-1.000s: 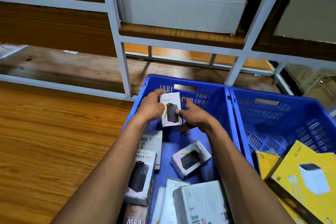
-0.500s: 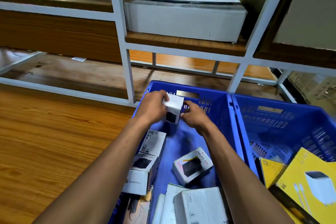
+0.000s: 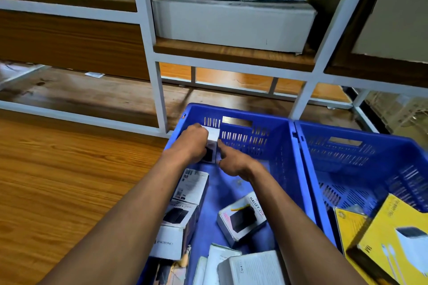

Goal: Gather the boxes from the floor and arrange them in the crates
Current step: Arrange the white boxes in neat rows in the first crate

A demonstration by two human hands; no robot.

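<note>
Two blue crates sit side by side on a brown wooden floor (image 3: 58,180). The left crate (image 3: 273,143) has slots in its walls and a hand hole at the far end. The right crate (image 3: 361,159) touches it along one long side.

Both hands are in the far left corner of the left crate. The left hand (image 3: 193,143) curls around a small white box (image 3: 212,143) with a dark picture on it and holds it upright against the far wall. The right hand (image 3: 231,162) touches the side of the same box with one straight finger; its other fingers are bent.

More white boxes lie on the floor of the left crate. Some are stacked along the left wall (image 3: 183,213). One box with the words "HALLEY 20K" (image 3: 242,217) lies tilted in the middle. A few more lie at the near end (image 3: 250,268). Yellow boxes (image 3: 391,243) lean in the near part of the right crate.

Behind the crates stands a white metal rack (image 3: 157,81) with wooden shelves. A long white carton (image 3: 234,23) rests on one shelf. Beyond the rack, the room looks dim and blurry.
</note>
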